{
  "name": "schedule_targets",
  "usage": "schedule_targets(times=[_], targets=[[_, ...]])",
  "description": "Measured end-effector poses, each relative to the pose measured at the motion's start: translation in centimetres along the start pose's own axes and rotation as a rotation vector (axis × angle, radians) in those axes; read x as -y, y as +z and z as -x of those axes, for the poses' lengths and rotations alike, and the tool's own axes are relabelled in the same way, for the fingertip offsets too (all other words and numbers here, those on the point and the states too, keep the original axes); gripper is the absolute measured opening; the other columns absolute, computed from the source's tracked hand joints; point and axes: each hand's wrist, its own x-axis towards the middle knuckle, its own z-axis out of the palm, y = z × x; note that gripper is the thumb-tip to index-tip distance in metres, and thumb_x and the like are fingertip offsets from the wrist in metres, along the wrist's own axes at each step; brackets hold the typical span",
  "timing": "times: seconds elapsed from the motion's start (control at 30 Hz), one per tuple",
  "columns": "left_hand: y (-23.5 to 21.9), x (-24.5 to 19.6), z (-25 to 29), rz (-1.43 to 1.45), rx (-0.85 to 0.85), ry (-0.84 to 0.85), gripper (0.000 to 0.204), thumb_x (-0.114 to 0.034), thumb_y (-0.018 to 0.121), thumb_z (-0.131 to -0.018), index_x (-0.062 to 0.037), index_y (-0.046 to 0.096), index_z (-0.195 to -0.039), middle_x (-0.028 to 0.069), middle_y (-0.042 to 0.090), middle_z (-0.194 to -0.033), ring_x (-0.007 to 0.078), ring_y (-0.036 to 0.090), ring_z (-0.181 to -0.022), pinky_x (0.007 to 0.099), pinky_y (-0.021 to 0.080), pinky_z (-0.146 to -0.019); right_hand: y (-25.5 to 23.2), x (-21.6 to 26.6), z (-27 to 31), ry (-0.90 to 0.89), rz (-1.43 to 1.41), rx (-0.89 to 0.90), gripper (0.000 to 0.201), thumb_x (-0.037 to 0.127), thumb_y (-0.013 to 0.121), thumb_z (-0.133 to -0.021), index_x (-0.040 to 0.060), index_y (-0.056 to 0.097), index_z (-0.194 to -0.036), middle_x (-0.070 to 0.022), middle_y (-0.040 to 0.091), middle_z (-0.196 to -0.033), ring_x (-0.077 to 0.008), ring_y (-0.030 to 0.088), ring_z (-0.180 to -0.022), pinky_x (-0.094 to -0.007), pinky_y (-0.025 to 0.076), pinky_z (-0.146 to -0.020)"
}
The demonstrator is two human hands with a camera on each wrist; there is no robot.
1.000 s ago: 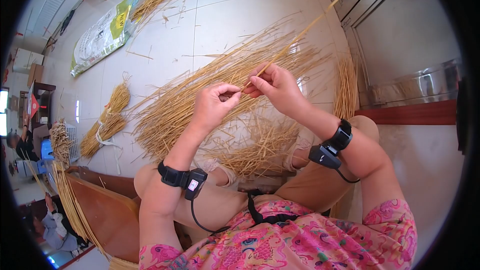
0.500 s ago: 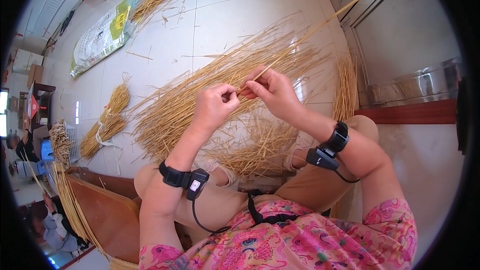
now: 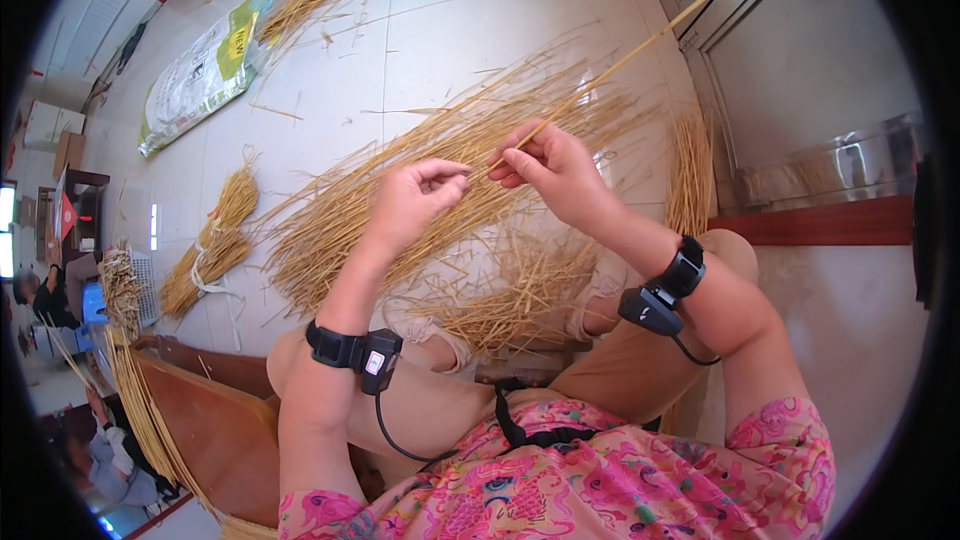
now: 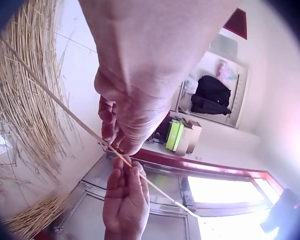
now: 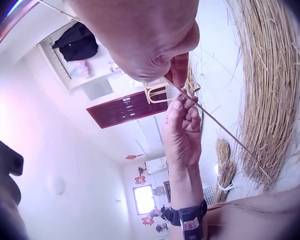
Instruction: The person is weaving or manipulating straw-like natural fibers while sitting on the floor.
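Note:
A long, thin straw stalk runs from my right hand up past the door. My right thumb and fingers pinch it near its lower stretch. Left of them, my left hand hovers over the straw pile, its thumb and fingertips close together. In the right wrist view the left hand has its fingertips right at the stalk, beside a small curled strip. I cannot tell whether the left fingertips pinch the stalk or that strip.
Loose straw lies spread on the tiled floor, with short scraps between the feet. A tied straw bundle and a printed sack lie to the left. A wooden box-like piece stands lower left, a metal door to the right.
The left hand has drawn away to the left from the right hand, its fingers straightening. The stalk's far end swings up, then down, then partly back; the right hand keeps its pinch on it.

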Motion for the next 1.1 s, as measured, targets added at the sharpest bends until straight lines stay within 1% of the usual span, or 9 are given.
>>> schedule_targets(times=[0.1,0.3,0.5,0.6,0.7,0.8,0.93,1.03,1.1], targets=[[0.5,0.3,0.1,-0.211,-0.013,0.068,0.015,-0.008,0.065,-0.076,0.0001,0.067,-0.089,0.0018,0.064,-0.07,0.0037,0.056,-0.061,0.0191,0.047,-0.057,0.2,0.2,0.1,0.007,0.047,0.067,0.006,0.002,0.046,-0.092,0.0001,0.048,-0.097,-0.0102,0.061,-0.092,-0.0152,0.062,-0.085,-0.0254,0.052,-0.073],[0.8,0.7,0.1,-0.155,0.003,0.086,0.012,-0.008,0.066,-0.075,-0.0003,0.068,-0.085,0.0016,0.065,-0.069,0.004,0.056,-0.059,0.0193,0.046,-0.056,0.6,-0.1,0.3,-0.006,0.137,0.07,0.004,0.0,0.046,-0.091,-0.0003,0.049,-0.094,-0.0088,0.062,-0.091,-0.0126,0.062,-0.083,-0.025,0.052,-0.075],[1.1,0.3,0.3,-0.346,-0.062,0.153,0.008,-0.006,0.065,-0.072,0.0005,0.065,-0.077,0.0035,0.064,-0.066,0.004,0.055,-0.056,0.0199,0.046,-0.053,0.9,-0.1,0.3,0.009,0.184,0.063,0.005,0.0,0.047,-0.091,-0.0007,0.05,-0.095,-0.0083,0.063,-0.089,-0.0109,0.061,-0.082,-0.0239,0.052,-0.075],[1.1,0.3,0.2,-0.369,-0.076,0.107,0.007,-0.007,0.065,-0.071,-0.0001,0.063,-0.074,0.0028,0.063,-0.064,0.0037,0.054,-0.055,0.0199,0.045,-0.052,1.0,-0.3,0.4,-0.012,0.166,0.068,0.005,0.0,0.047,-0.091,-0.0008,0.05,-0.095,-0.0088,0.063,-0.09,-0.0109,0.061,-0.082,-0.0237,0.051,-0.074],[1.2,0.7,0.0,-0.285,-0.092,0.083,0.007,-0.006,0.063,-0.074,0.0007,0.062,-0.077,0.0033,0.063,-0.065,0.0049,0.055,-0.055,0.0194,0.044,-0.052,1.0,-0.2,0.4,-0.002,0.144,0.075,0.005,0.001,0.047,-0.091,-0.0008,0.05,-0.096,-0.0093,0.063,-0.091,-0.0115,0.062,-0.084,-0.0235,0.051,-0.075],[1.3,1.2,-0.3,-0.001,-0.157,0.0,0.005,-0.004,0.058,-0.078,0.0005,0.058,-0.079,0.0041,0.061,-0.067,0.0067,0.054,-0.057,0.0201,0.044,-0.052,1.2,-0.1,0.5,-0.012,0.108,0.046,0.006,0.001,0.046,-0.091,-0.0008,0.049,-0.096,-0.0101,0.063,-0.093,-0.0131,0.062,-0.087,-0.0238,0.051,-0.076],[-0.5,1.7,-1.4,0.198,-0.411,-0.096,0.005,-0.006,0.05,-0.084,-0.0021,0.053,-0.082,0.0023,0.056,-0.07,0.0073,0.049,-0.057,0.0201,0.04,-0.05,0.6,0.3,0.2,-0.1,0.063,0.006,0.007,0.002,0.046,-0.092,0.0,0.049,-0.097,-0.0111,0.063,-0.095,-0.0153,0.062,-0.089,-0.0247,0.051,-0.077],[-3.1,1.9,-1.6,0.079,-0.231,-0.132,0.009,-0.009,0.051,-0.084,-0.0011,0.055,-0.087,0.0014,0.056,-0.07,0.0069,0.05,-0.059,0.0192,0.04,-0.052,-0.3,0.8,-0.1,-0.069,0.05,0.008,0.007,0.004,0.046,-0.092,0.001,0.048,-0.098,-0.0115,0.063,-0.096,-0.0156,0.062,-0.088,-0.0253,0.051,-0.076],[-2.4,1.0,-1.0,0.004,-0.092,-0.141,0.013,-0.009,0.053,-0.084,-0.0001,0.058,-0.091,0.0007,0.058,-0.072,0.0056,0.049,-0.061,0.0184,0.039,-0.053,-0.6,1.0,-0.2,-0.033,0.022,0.016,0.008,0.005,0.046,-0.093,0.0018,0.048,-0.099,-0.0117,0.062,-0.096,-0.0154,0.062,-0.087,-0.0256,0.051,-0.076]])
